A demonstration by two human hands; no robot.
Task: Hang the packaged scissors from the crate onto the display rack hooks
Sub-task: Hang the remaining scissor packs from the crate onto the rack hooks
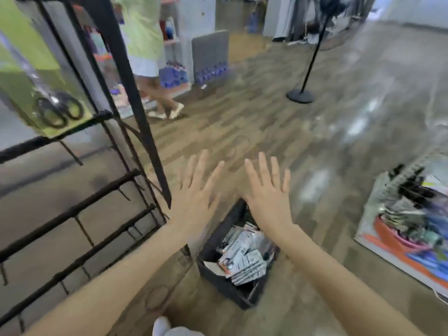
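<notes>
A black metal display rack [80,214] fills the left side, its crossbars carrying short hooks. High on it hangs one packaged pair of scissors [58,110] with black handles on a green card. Behind the rack a person in a pale green top [143,32] stands by low shelves of goods. The floor [242,112] is wood-look plank, turning to glossy grey on the right, where a black pole stand with a round base [300,94] rises. At the far right lies a heap of mixed packaged goods [412,214].

The left hand [194,192] is stretched out flat, fingers spread wide, holding nothing. The right hand [269,192] is the same: flat, fingers fanned, touching nothing. Both hover above the black crate [218,284] on the floor just beside the rack's foot, with the packaged scissors [244,258] piled loose inside it.
</notes>
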